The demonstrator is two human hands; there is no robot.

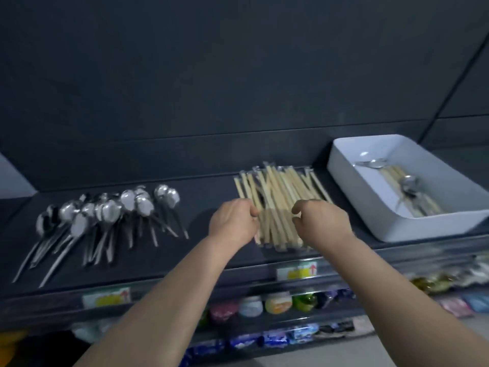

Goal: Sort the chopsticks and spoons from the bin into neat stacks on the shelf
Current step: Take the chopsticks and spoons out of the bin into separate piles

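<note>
Two bare forearms reach in; the left hand (232,223) and right hand (321,222), fingers curled, press either side of the chopstick stack (277,202) on the dark shelf (201,250). Spoons (105,218) lie well left; the white bin (412,229), holding more utensils, sits right.

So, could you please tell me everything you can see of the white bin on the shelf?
The white bin is a rectangular, smooth, glossy-looking tub with rounded corners and an open top. It sits at the right end of the dark shelf, turned at an angle to its edge. Inside lie a few leftover chopsticks and metal spoons, mixed together. Neither hand touches it.
</note>
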